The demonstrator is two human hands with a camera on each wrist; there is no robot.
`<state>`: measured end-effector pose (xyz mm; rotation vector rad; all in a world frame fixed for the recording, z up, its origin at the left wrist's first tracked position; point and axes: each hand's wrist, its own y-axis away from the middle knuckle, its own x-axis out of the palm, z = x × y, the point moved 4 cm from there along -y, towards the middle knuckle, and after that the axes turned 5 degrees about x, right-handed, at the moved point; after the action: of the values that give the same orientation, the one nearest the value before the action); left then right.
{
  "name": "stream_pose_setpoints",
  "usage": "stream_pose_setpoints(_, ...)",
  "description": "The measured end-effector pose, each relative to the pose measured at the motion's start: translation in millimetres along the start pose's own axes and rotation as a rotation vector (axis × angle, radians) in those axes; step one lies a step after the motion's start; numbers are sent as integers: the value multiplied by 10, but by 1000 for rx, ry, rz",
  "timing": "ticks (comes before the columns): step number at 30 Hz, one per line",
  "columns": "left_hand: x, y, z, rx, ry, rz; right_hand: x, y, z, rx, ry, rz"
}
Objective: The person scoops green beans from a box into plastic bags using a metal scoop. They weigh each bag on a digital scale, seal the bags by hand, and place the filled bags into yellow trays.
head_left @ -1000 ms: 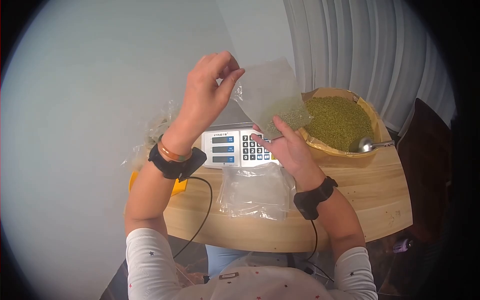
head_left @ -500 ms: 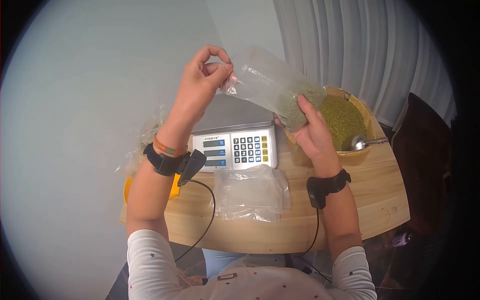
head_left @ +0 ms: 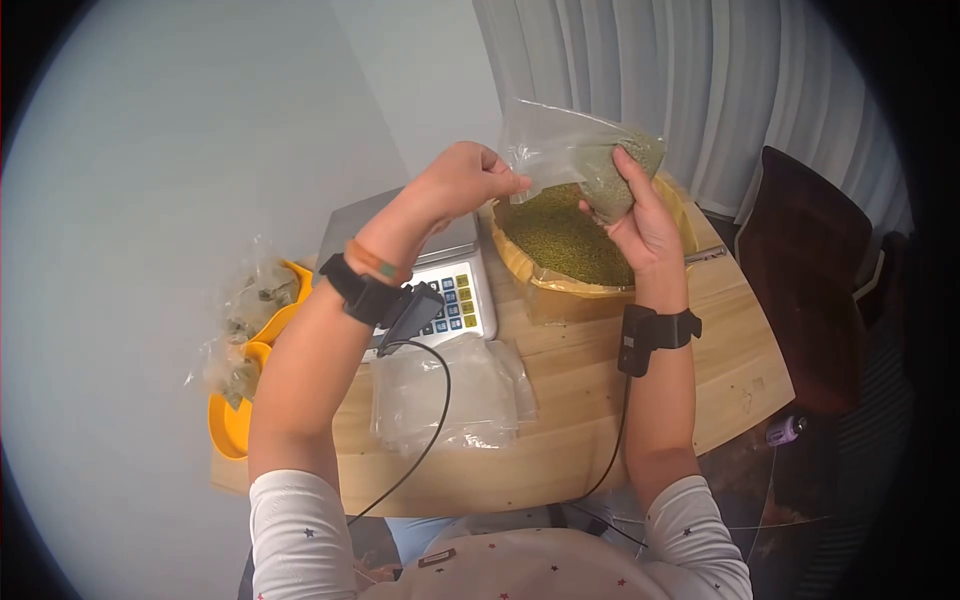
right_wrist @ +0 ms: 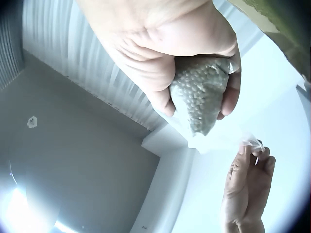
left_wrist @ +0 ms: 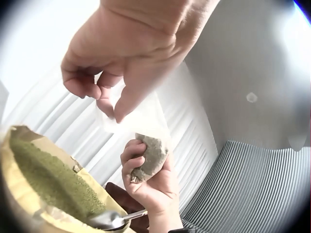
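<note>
A clear plastic bag (head_left: 606, 188) with small green beans gathered in its bottom is held up between both hands. My right hand (head_left: 645, 215) grips the full end, thumb on one side and fingers on the other, as the right wrist view also shows. The bag's loose upper end stretches left to my left hand (head_left: 468, 185), which pinches a corner between thumb and fingertips. Below the bag stands a large yellow-lined container (head_left: 518, 262) filled with green beans (head_left: 570, 240). A metal scoop (left_wrist: 109, 220) lies at its right edge.
A scale (head_left: 470, 315) with a keypad stands left of the container, partly behind my left arm. In front of it lie flat clear bags (head_left: 450, 400). Yellow trays (head_left: 228, 430) with small filled bags (head_left: 238, 378) sit at left. A dark chair (head_left: 805, 260) is at right.
The head view has turned to the right. Both hands have carried the bag right, over the bean container; my left hand has lowered, and the bag's loose part looks narrower and more gathered.
</note>
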<state>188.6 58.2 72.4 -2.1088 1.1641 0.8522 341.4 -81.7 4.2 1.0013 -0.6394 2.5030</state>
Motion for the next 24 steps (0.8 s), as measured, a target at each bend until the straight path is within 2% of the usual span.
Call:
stream_pose_setpoints(2, 113, -138, 67, -13, 206, -10, -67, 29, 132, -68, 179, -70)
stream_pose_setpoints(3, 168, -205, 95, -12, 210, -6, -117, 33, 180, -68, 182, -74)
stream_pose_setpoints(5, 243, -322, 123, 98, 297, -141, -264, 48, 343, -179, 538, -204)
stream_pose_setpoints(6, 346, -370, 148, 98, 301, -138, -343, 54, 397, -210, 647, -260)
stream_pose_setpoints(9, 637, -510, 149, 131, 398, -164, -543, 33, 466, -168, 762, -294)
stream_pose_setpoints(11, 853, -605, 187, -63, 590, -17, -617, 21, 481, -189, 782, -318)
stream_pose_setpoints(12, 939, -681, 221, -98, 609, 23, -657, 13, 488, -210, 799, -340)
stream_pose_setpoints(16, 1179, -877, 331, -92, 759, 27, -851, -57, 508, -264, 939, -359)
stream_pose_setpoints(18, 1281, -944, 364, -155, 880, 11, -902, -57, 493, -215, 954, -326)
stream_pose_setpoints(24, 1612, -1209, 563, -238, 1088, 5, -777, 49, 546, -274, 1035, -267)
